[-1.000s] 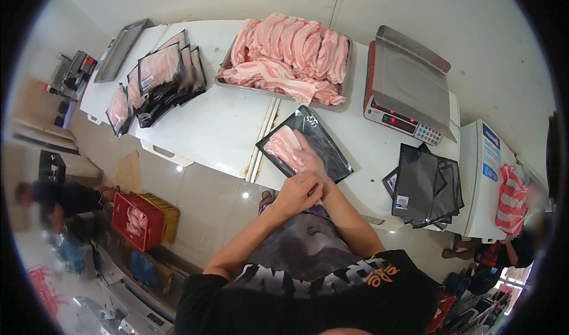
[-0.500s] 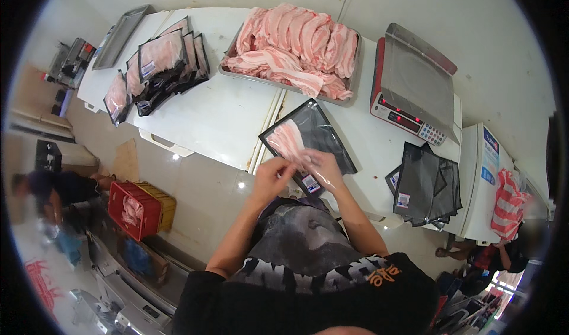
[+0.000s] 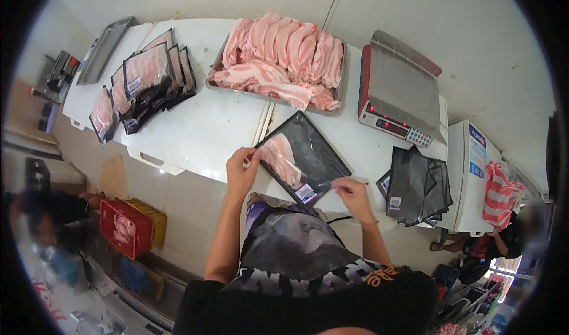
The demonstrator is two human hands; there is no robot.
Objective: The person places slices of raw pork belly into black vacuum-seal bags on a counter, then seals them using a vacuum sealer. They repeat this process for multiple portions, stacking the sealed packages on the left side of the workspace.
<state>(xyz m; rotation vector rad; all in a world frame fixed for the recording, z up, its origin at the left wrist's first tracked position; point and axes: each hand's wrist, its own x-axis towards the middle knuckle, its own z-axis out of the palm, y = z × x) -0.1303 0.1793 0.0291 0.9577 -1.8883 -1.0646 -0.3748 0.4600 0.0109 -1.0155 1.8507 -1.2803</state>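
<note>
A black-backed clear plastic pouch point(image 3: 323, 151) lies at the near edge of the white freezer top, with slices of pork belly point(image 3: 280, 159) showing inside its left half. My left hand point(image 3: 241, 170) is closed, thumb and fingertips pinching the pouch's left corner. At the lower right edge of the same pouch, my right hand point(image 3: 354, 196) is closed on the plastic by its fingertips. Beyond the pouch stands a metal tray point(image 3: 214, 85) heaped with raw pork belly slices point(image 3: 284, 44).
Several filled pouches point(image 3: 148, 74) are piled at the left, beside a metal tray point(image 3: 106, 50). On the right are a red-and-silver weighing scale point(image 3: 397, 92) and a stack of flat black pouches point(image 3: 418, 187). A red crate point(image 3: 123, 228) with meat stands on the floor; people are nearby.
My hands have moved apart from the middle of the pouch to its left corner and lower right edge. The pork inside now lies flatter. The view has shifted slightly.
</note>
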